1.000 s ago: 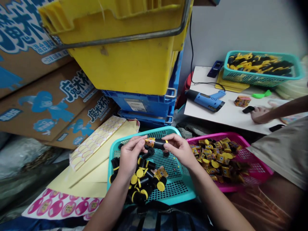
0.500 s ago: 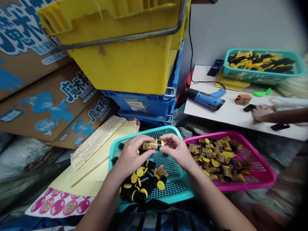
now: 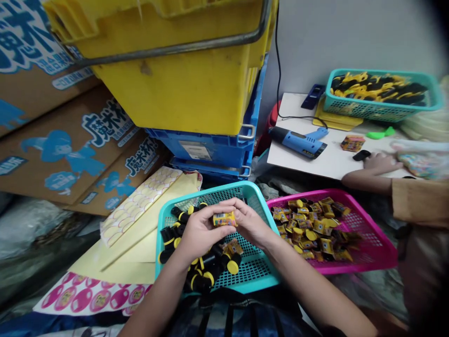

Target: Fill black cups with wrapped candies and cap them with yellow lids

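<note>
**Left hand** (image 3: 200, 229) and **right hand** (image 3: 251, 224): held close together, fingertips closed from both sides on one short labelled cylinder (image 3: 224, 219) with a yellow printed wrap. Long axis: roughly level, running 9 o'clock to 3 o'clock across the view. Position: over the upper middle of a teal plastic basket (image 3: 210, 191).

Black cylinders with yellow caps (image 3: 201, 267): heaped in that basket, 7 o'clock from the grip.
Magenta plastic basket (image 3: 380, 248): 3 o'clock, holding yellow-labelled pieces (image 3: 308, 227).
Blue heat gun (image 3: 298, 142): 1 o'clock, on a white table (image 3: 293, 105).
Another person's hand (image 3: 380, 164): on that table, just beside a small black cylinder (image 3: 361, 155).
</note>
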`<move>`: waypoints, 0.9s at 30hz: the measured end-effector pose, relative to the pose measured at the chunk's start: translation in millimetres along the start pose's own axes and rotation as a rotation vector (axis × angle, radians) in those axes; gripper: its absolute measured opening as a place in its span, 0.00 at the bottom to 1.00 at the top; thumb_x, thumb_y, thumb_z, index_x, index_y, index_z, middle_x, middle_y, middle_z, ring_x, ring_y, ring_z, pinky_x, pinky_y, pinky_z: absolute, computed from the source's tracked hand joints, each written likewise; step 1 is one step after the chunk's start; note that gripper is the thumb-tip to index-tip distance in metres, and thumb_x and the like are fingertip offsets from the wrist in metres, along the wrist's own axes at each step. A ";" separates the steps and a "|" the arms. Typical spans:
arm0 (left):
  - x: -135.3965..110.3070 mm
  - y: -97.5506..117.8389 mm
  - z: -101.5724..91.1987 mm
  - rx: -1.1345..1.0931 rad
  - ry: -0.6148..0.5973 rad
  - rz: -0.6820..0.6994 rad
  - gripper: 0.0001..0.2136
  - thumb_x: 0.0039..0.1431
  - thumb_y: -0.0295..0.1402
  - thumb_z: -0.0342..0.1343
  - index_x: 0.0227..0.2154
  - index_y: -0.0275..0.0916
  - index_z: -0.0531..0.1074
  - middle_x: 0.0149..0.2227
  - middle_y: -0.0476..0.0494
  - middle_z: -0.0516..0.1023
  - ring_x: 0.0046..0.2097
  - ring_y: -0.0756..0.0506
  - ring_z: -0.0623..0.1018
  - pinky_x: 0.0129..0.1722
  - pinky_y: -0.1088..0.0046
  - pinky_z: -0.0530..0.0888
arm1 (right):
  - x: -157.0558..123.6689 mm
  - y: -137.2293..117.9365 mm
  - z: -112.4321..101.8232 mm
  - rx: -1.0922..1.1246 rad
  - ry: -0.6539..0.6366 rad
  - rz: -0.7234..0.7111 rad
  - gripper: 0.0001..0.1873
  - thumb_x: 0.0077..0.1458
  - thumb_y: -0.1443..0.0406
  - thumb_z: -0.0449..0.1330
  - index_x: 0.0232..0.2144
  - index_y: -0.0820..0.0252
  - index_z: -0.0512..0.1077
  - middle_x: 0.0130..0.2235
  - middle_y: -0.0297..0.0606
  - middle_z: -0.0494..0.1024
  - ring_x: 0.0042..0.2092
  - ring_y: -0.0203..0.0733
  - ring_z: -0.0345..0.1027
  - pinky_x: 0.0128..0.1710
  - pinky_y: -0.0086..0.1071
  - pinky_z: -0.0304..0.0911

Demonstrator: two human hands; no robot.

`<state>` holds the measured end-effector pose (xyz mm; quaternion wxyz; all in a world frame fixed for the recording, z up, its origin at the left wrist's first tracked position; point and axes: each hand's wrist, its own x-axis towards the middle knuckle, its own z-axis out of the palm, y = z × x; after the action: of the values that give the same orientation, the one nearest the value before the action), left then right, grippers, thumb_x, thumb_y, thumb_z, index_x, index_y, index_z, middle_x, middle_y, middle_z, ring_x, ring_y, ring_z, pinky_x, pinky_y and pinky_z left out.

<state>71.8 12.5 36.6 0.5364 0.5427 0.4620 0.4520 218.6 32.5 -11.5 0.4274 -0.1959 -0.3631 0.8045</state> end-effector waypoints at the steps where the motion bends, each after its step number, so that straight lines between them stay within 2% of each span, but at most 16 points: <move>1: -0.6 0.3 -0.5 -0.007 -0.014 -0.003 0.14 0.43 0.29 0.67 0.36 0.38 0.77 0.44 0.41 0.79 0.45 0.42 0.77 0.43 0.69 0.75 | -1.0 0.1 -1.2 -0.006 0.007 -0.009 0.23 0.52 0.48 0.60 0.43 0.56 0.70 0.41 0.38 0.74 0.41 0.39 0.69 0.42 0.32 0.64; 4: -3.6 -1.2 -2.8 -0.013 -0.060 -0.021 0.13 0.51 0.34 0.63 0.41 0.41 0.73 0.46 0.43 0.75 0.46 0.44 0.75 0.45 0.69 0.73 | -5.2 -2.5 -3.3 -0.157 0.039 -0.109 0.26 0.56 0.45 0.52 0.49 0.55 0.68 0.49 0.42 0.71 0.47 0.44 0.67 0.44 0.37 0.64; 6: -6.1 -5.0 -3.1 -0.007 -0.074 -0.036 0.13 0.57 0.36 0.58 0.45 0.44 0.69 0.47 0.44 0.71 0.50 0.44 0.72 0.49 0.67 0.70 | -7.3 -4.6 -1.2 -0.421 0.073 -0.240 0.25 0.55 0.50 0.57 0.52 0.52 0.66 0.52 0.42 0.68 0.52 0.46 0.64 0.48 0.39 0.63; 8: -7.8 -9.8 -2.0 -0.016 -0.088 -0.045 0.14 0.60 0.38 0.54 0.49 0.46 0.66 0.50 0.44 0.68 0.53 0.43 0.69 0.53 0.65 0.67 | -9.9 -7.6 2.9 -0.716 0.136 -0.391 0.24 0.52 0.56 0.63 0.51 0.50 0.67 0.51 0.41 0.69 0.53 0.46 0.63 0.51 0.41 0.61; 10: -7.9 -13.6 -1.9 -0.036 -0.139 -0.049 0.18 0.62 0.39 0.51 0.55 0.48 0.60 0.52 0.42 0.66 0.54 0.43 0.68 0.54 0.63 0.66 | -17.6 -14.9 4.3 -0.942 0.202 -0.523 0.20 0.51 0.58 0.64 0.47 0.51 0.70 0.46 0.41 0.72 0.50 0.46 0.65 0.51 0.42 0.61; 13: -4.6 -16.7 -11.2 0.078 -0.230 -0.014 0.25 0.64 0.40 0.47 0.62 0.51 0.48 0.58 0.39 0.60 0.55 0.42 0.68 0.53 0.61 0.68 | -47.8 -40.1 -9.4 -1.252 0.398 -0.588 0.15 0.52 0.59 0.63 0.43 0.54 0.71 0.42 0.41 0.75 0.46 0.47 0.68 0.48 0.44 0.62; 15: -1.8 -19.8 -23.7 0.315 -0.199 0.011 0.24 0.64 0.40 0.47 0.62 0.49 0.51 0.61 0.40 0.57 0.57 0.41 0.65 0.55 0.60 0.66 | -75.7 -62.7 -28.7 -1.537 0.652 -0.491 0.15 0.52 0.58 0.62 0.41 0.56 0.72 0.42 0.45 0.75 0.46 0.52 0.67 0.47 0.49 0.61; 18: 2.2 -31.4 -39.1 0.715 -0.142 -0.007 0.17 0.63 0.38 0.47 0.53 0.44 0.66 0.57 0.41 0.65 0.58 0.40 0.65 0.58 0.56 0.62 | -100.3 -84.7 -50.2 -1.906 0.748 -0.212 0.21 0.50 0.52 0.61 0.41 0.61 0.73 0.40 0.52 0.75 0.46 0.61 0.66 0.46 0.57 0.59; 20: 6.0 -42.7 -40.5 0.889 -0.206 -0.015 0.13 0.63 0.35 0.47 0.47 0.42 0.71 0.50 0.43 0.72 0.54 0.41 0.68 0.56 0.57 0.64 | -91.2 -82.7 -45.8 -1.941 0.635 -0.114 0.21 0.54 0.53 0.58 0.43 0.62 0.72 0.41 0.52 0.76 0.46 0.60 0.67 0.46 0.54 0.61; 23: 15.5 -56.6 -33.2 1.044 -0.256 0.034 0.11 0.62 0.32 0.48 0.41 0.40 0.75 0.44 0.43 0.76 0.49 0.41 0.71 0.51 0.61 0.69 | -44.7 -56.6 -16.8 -1.836 0.328 0.042 0.15 0.60 0.59 0.52 0.44 0.59 0.71 0.42 0.46 0.76 0.44 0.49 0.70 0.44 0.41 0.65; 25: 22.6 -60.9 -29.7 1.105 -0.259 0.049 0.11 0.61 0.30 0.49 0.40 0.39 0.76 0.42 0.42 0.78 0.47 0.41 0.73 0.49 0.62 0.70 | -9.3 -31.3 0.8 -1.900 0.183 0.207 0.15 0.60 0.60 0.53 0.45 0.62 0.70 0.43 0.48 0.75 0.46 0.50 0.69 0.45 0.40 0.65; 27: 26.9 -62.7 -30.0 1.116 -0.329 0.007 0.11 0.60 0.28 0.49 0.38 0.39 0.77 0.40 0.42 0.79 0.44 0.42 0.75 0.47 0.64 0.70 | 16.8 -6.7 7.2 -1.970 0.114 0.415 0.18 0.57 0.63 0.57 0.48 0.66 0.69 0.47 0.54 0.73 0.47 0.54 0.70 0.43 0.41 0.66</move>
<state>45.6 43.8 -25.7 0.2323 0.8079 0.5391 0.0514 208.4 45.9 -1.8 -0.0567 -0.5594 -0.8038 0.1942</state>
